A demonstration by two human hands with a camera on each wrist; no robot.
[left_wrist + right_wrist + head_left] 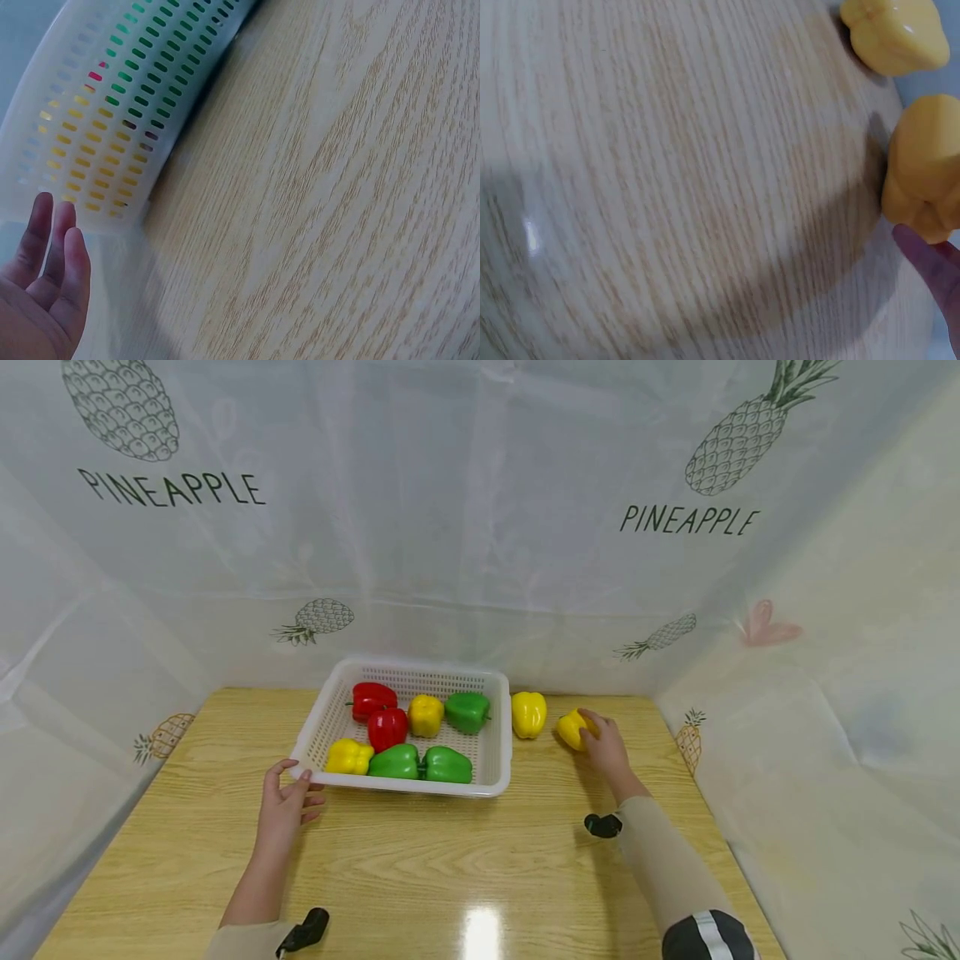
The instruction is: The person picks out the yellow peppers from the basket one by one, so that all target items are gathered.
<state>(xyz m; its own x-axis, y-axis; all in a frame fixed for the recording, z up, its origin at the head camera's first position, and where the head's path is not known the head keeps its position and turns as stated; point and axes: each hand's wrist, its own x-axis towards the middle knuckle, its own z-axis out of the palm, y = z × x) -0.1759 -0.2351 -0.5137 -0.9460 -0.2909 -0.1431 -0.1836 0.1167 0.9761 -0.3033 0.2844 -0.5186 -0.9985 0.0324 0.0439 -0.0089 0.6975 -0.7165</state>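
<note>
A white plastic basket [491, 789] stands on the table, holding red, yellow and green bell peppers. At its near left corner, my left hand [283, 810] grips the rim between thumb and index finger; the other fingers extend beside the corner. In the left wrist view these fingers [75, 262] are by the slotted basket wall [97, 142]. To the right of the basket, my right hand [609, 752] holds a yellow bell pepper [570, 729] that sits low at the table. The right wrist view shows a fingertip against this pepper [926, 157]; the far fingers are hidden.
Another yellow bell pepper [528, 715] lies between the basket and my right hand. The wooden table [420, 852] ends at a hanging white cloth [480, 527] printed with pineapples, which also runs along both sides.
</note>
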